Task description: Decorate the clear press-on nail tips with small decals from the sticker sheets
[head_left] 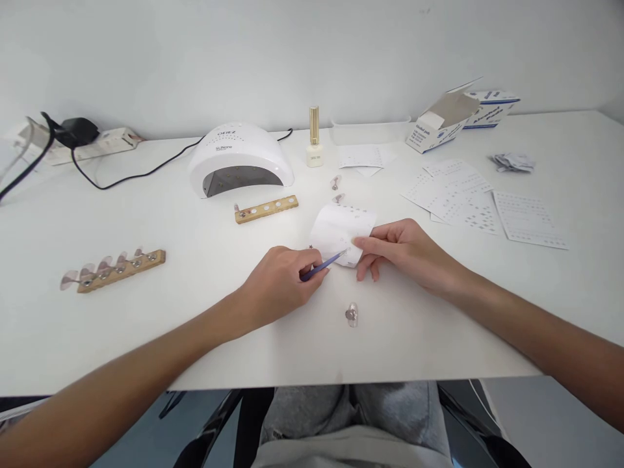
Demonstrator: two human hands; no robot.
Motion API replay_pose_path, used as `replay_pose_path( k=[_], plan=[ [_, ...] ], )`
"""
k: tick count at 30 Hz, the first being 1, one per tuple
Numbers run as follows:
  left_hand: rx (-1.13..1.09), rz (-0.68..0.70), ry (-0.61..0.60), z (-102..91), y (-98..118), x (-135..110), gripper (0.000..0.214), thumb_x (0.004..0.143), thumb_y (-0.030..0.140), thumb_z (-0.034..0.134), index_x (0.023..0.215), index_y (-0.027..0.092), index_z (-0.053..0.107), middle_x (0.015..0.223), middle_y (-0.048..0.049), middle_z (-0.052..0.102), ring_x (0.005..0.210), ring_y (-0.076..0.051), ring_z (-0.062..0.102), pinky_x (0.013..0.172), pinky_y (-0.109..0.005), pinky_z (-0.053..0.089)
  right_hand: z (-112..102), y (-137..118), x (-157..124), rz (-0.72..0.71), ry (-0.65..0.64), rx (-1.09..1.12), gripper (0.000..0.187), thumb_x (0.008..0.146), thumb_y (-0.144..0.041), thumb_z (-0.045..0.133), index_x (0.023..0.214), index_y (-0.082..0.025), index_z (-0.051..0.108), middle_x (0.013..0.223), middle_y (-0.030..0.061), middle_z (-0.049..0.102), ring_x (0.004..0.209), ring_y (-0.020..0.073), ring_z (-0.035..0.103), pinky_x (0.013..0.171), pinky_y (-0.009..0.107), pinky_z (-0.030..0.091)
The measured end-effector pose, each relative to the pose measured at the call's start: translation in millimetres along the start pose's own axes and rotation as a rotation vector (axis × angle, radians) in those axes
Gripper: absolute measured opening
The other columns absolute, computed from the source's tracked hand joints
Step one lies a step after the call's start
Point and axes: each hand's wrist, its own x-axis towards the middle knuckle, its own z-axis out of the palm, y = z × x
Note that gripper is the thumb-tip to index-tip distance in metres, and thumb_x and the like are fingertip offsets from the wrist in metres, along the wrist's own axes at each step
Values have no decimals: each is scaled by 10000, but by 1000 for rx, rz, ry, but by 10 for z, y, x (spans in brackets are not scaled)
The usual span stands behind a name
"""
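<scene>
My left hand [280, 283] is closed around purple tweezers [322, 265], whose tip touches a small white sticker sheet [341, 231] in the middle of the white table [195, 325]. My right hand [402, 250] pinches the sheet's right edge and holds it down. A single nail tip on a small stand [351, 314] lies just in front of both hands. Two more nail tips [336, 188] sit behind the sheet.
A white nail lamp [240, 159] and a gold-capped polish bottle [314, 140] stand at the back. Two wooden holders [266, 209] [117, 268] lie left. More sticker sheets [482, 201], open boxes [453, 120] and a power strip [82, 140] are around.
</scene>
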Motion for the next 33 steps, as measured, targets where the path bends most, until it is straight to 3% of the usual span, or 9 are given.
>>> replay_pose_path(
  k=[27, 33],
  plan=[
    [-33, 19, 14, 26, 6, -1, 163, 803, 211, 568, 662, 140, 605, 486, 69, 376, 464, -51, 270, 485, -209, 289, 19, 1, -4, 9, -3, 63, 288, 842, -359, 613, 674, -132, 667, 627, 77, 704, 566, 123, 584, 557, 239, 466],
    [-99, -29, 31, -12, 30, 0, 145, 809, 239, 579, 719, 153, 653, 516, 55, 483, 475, -51, 346, 487, -197, 312, 38, -31, -23, -66, 62, -44, 340, 864, -406, 570, 654, -162, 678, 654, 62, 719, 533, 119, 574, 570, 253, 484]
  ],
)
